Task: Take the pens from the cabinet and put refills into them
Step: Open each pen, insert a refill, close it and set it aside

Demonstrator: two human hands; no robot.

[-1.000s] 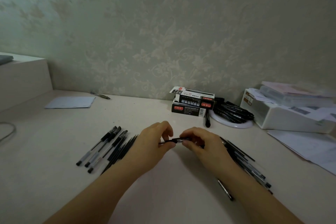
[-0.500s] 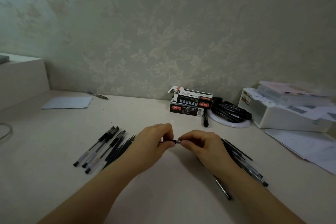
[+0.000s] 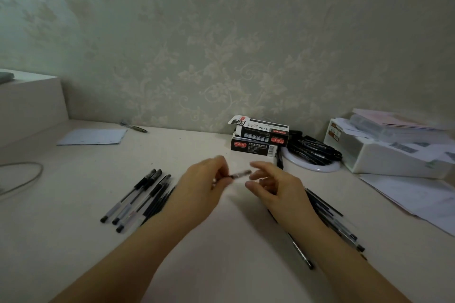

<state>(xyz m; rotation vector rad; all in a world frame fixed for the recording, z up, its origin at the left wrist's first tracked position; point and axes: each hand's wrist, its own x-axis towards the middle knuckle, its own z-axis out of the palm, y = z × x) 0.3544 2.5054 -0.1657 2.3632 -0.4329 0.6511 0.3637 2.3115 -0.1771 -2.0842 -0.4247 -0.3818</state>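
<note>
Two hands, one pen

Pinched in left hand (image 3: 202,184): a blurred pen (image 3: 240,174), tip end jutting toward right hand (image 3: 273,183). Right fingers loosely curled, off the pen, holding nothing. Left of the forearm on the desk (image 3: 221,241), a row of capped pens (image 3: 138,198); under the right forearm, more pens and refills (image 3: 330,214). Behind, two stacked refill boxes (image 3: 258,139) and a white dish of black pens (image 3: 315,152) by the wall.
</note>
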